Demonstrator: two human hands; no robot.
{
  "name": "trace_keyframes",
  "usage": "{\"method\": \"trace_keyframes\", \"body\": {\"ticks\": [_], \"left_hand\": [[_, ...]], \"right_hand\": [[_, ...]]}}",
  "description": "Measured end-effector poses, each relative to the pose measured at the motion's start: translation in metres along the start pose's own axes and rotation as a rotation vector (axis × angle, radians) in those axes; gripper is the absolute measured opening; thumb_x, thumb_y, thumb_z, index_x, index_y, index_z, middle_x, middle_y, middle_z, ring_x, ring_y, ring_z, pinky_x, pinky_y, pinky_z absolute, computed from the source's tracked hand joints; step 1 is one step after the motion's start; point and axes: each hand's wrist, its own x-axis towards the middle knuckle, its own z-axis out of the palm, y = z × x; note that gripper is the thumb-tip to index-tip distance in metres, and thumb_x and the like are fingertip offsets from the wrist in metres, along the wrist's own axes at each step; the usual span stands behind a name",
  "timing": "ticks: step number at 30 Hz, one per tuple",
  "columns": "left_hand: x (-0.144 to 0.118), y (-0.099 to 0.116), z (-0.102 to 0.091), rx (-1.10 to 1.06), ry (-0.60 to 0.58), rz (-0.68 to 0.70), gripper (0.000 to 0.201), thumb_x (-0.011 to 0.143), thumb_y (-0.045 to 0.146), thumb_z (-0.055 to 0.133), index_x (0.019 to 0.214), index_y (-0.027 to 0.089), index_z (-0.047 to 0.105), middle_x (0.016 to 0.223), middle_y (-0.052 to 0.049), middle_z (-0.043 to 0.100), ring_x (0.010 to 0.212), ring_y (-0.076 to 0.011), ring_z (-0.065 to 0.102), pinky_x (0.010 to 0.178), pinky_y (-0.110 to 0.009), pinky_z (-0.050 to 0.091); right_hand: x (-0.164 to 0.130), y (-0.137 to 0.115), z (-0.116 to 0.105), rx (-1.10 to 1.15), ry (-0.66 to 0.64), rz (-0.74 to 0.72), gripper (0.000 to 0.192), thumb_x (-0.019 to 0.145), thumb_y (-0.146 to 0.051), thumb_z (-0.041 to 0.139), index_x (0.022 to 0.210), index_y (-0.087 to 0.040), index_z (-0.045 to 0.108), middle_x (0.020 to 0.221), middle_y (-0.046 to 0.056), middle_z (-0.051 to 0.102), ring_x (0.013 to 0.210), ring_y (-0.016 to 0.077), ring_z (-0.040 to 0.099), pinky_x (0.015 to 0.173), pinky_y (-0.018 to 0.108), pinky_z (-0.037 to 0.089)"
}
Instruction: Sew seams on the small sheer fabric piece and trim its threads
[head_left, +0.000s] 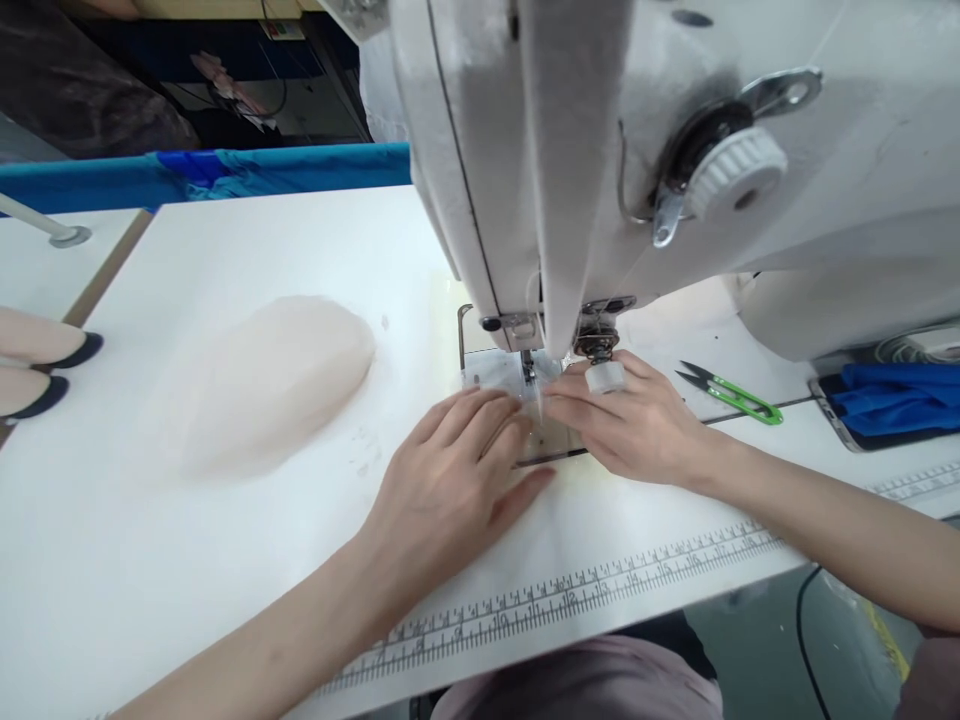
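My left hand (450, 480) lies on the table just left of the sewing machine's needle area. Its fingers are lightly bent and rest near the needle plate (555, 440), with the thumb stretched out apart. On the other side, my right hand (634, 420) reaches under the machine head, its fingers close together beside the presser foot (529, 368). A thin, whitish see-through piece (537, 402) shows between the two hands; its kind is unclear. The right fingertips are partly hidden, and what they pinch cannot be made out.
The sewing machine head (495, 150) overhangs both hands. A pale sheer fabric piece (300, 380) lies left. Green thread snips (739, 395) and a phone (844, 420) under blue cloth (896, 395) are at right. A printed ruler (570, 600) runs along the front edge.
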Motion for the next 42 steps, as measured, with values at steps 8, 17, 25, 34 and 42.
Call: {"method": "trace_keyframes", "body": {"ticks": [8,17,25,34,42], "left_hand": [[-0.012,0.027,-0.014,0.161,-0.163,0.018,0.017,0.079,0.002,0.047,0.082,0.013,0.059,0.086,-0.010,0.064,0.084,-0.0252,0.062,0.063,-0.034,0.054],[0.008,-0.005,-0.007,-0.273,-0.105,-0.273,0.026,0.079,-0.002,0.034,0.069,0.019,0.046,0.063,0.001,0.052,0.055,-0.0134,0.048,0.046,-0.023,0.036],[0.024,-0.029,-0.010,-0.544,-0.259,-0.351,0.033,0.090,0.039,0.043,0.097,0.018,0.066,0.093,-0.004,0.061,0.074,-0.0168,0.059,0.062,-0.028,0.043],[0.032,-0.044,-0.005,-0.583,-0.312,-0.272,0.037,0.092,0.041,0.046,0.079,0.020,0.073,0.075,-0.002,0.054,0.061,-0.0114,0.049,0.056,-0.025,0.037],[0.014,-0.032,-0.002,-0.202,-0.171,-0.042,0.032,0.093,0.034,0.048,0.078,0.021,0.073,0.087,-0.004,0.063,0.045,-0.0073,0.043,0.042,-0.026,0.030]], "right_hand": [[-0.005,0.000,-0.004,0.161,-0.080,-0.134,0.027,0.083,-0.017,0.049,0.105,-0.013,0.064,0.105,0.006,0.069,0.095,0.0191,0.060,0.080,0.032,0.042],[0.006,-0.004,-0.003,0.197,-0.063,0.014,0.019,0.093,-0.019,0.049,0.092,-0.015,0.068,0.097,0.004,0.072,0.081,0.0161,0.062,0.066,0.028,0.043],[0.007,0.002,-0.006,0.389,0.005,0.285,0.026,0.097,-0.025,0.046,0.093,-0.016,0.071,0.073,0.001,0.069,0.068,0.0130,0.060,0.061,0.025,0.042],[0.012,0.002,-0.004,0.367,-0.006,0.415,0.023,0.094,-0.026,0.052,0.090,-0.016,0.072,0.078,0.002,0.069,0.067,0.0129,0.059,0.063,0.025,0.043],[0.002,-0.003,-0.003,0.284,0.054,0.137,0.017,0.093,-0.021,0.054,0.087,-0.018,0.070,0.088,0.000,0.074,0.081,0.0135,0.066,0.069,0.027,0.047]]}}
